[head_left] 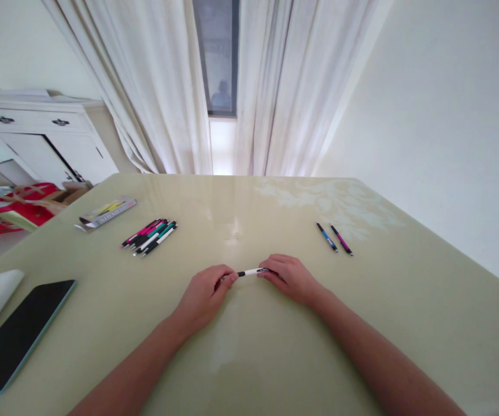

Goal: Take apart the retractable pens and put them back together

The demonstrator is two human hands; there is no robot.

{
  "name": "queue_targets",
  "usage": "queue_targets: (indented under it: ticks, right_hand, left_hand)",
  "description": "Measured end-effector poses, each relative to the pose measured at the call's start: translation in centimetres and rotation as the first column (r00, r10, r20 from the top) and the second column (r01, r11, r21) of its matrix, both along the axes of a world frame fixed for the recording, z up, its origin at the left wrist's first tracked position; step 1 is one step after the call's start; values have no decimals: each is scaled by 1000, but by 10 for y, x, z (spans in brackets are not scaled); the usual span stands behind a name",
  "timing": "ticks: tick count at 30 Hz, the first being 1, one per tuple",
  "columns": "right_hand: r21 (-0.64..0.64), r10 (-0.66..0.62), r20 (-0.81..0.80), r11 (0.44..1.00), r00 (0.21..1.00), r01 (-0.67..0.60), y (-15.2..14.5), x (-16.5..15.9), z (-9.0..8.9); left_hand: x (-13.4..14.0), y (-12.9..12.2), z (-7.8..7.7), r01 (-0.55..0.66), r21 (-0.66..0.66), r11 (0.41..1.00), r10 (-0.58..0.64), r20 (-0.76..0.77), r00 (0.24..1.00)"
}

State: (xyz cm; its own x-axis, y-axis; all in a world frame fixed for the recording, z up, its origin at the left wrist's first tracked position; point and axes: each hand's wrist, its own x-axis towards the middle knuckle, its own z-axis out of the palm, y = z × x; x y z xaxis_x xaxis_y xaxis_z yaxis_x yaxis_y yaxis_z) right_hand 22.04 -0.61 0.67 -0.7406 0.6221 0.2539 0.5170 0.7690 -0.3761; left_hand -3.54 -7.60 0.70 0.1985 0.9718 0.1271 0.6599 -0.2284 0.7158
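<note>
The left hand (204,293) and right hand (291,278) each pinch an end of the white pen (251,272), lying left-to-right between them.

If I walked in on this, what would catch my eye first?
Probably the white pen, held between the left hand and right hand above the pale table. Next, the colorful cluster of pens farther left, and the blue pen and purple pen lying side by side farther right.

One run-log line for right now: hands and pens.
left hand: holds white pen at one end; right hand: holds other end; pen pile: left of hands; blue pen, purple pen: right of hands
</note>
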Motion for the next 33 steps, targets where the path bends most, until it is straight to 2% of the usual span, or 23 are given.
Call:
queue_targets:
  ticks: [9,13,17,21,30,33]
  right_hand:
    - [-32,7,-3,999,1000,-7,1,0,2]
    - [-34,1,24,999,1000,0,0,0,3]
    - [-52,-15,7,999,1000,15,0,0,3]
    - [-43,-18,12,999,1000,18,0,0,2]
    - [-43,-11,16,999,1000,11,1,1,1]
    - [-36,-13,26,999,1000,14,1,1,2]
  left_hand:
    - [-1,0,0,-23,62,998,24,-12,1000]
    - [-3,1,0,-23,37,999,22,23,999]
    - [-4,1,-1,26,45,999,-25,-27,999]
    - [-3,0,0,1,65,998,-1,4,1000]
    - [-3,2,-2,73,93,993,-73,-5,997]
    - [-3,1,-2,46,66,997,-46,-12,999]
